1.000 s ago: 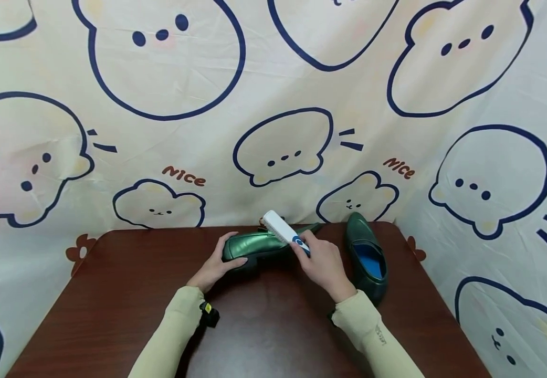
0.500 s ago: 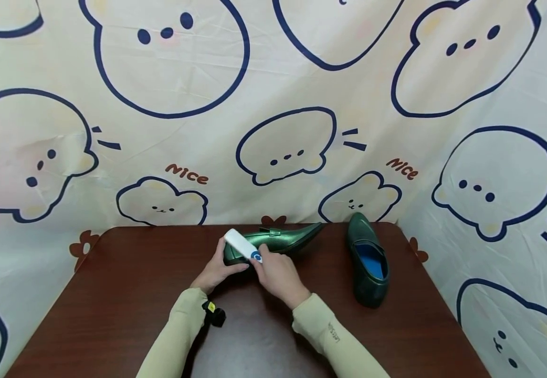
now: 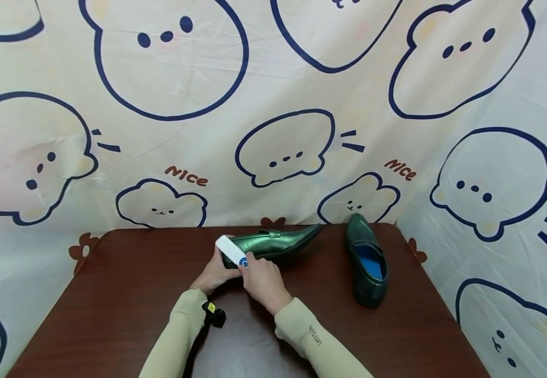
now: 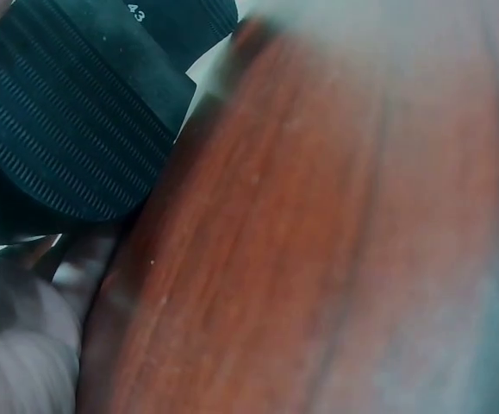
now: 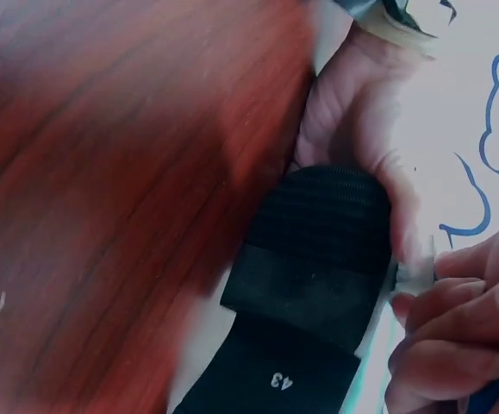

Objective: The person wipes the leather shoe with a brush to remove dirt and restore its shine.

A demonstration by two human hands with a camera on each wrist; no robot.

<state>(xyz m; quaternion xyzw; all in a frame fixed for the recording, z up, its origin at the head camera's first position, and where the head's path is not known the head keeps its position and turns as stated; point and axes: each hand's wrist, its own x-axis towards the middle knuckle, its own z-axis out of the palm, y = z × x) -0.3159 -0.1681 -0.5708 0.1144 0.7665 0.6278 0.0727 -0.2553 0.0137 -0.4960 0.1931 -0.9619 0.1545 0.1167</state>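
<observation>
At the brown bench's far side [image 3: 127, 299], I judge the green shoe [image 3: 266, 243] light, stiff, slick; left fingers [image 3: 229, 273] grip its heel, a sound hold; right fingers [image 5: 456, 371] clasp a white brush [image 3: 230, 249].

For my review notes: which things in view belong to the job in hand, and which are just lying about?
In the job:
held green shoe, its heel end in the left hand
white brush, in the right hand

Apparently just there:
second green shoe, untouched on the table
printed cloth behind
</observation>
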